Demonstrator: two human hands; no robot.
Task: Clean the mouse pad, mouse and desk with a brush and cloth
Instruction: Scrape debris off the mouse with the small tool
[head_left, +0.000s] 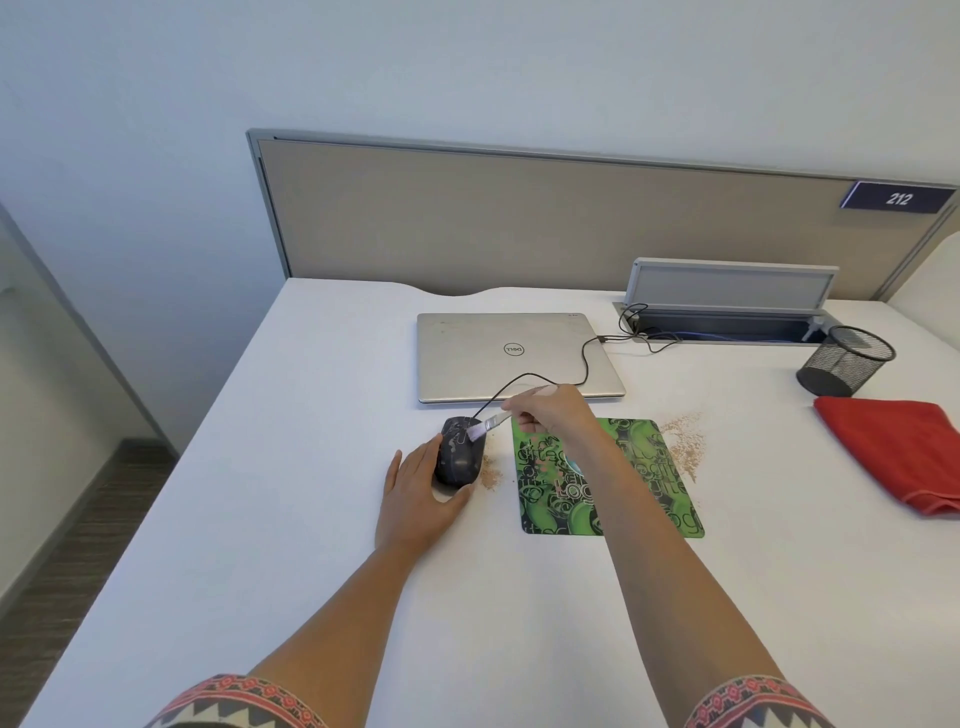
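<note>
A dark wired mouse sits on the white desk, left of the green patterned mouse pad. My left hand holds the mouse from the left and rear, thumb and fingers curved round its body. My right hand grips a small brush whose pale bristles touch the top front of the mouse. Tan crumbs lie between mouse and pad, and a larger patch of crumbs lies at the pad's far right corner. A red cloth lies at the right edge.
A shut silver laptop lies behind the mouse, with a black cable trailing to a cable tray. A black mesh pen cup stands behind the cloth. A beige partition closes the desk's back.
</note>
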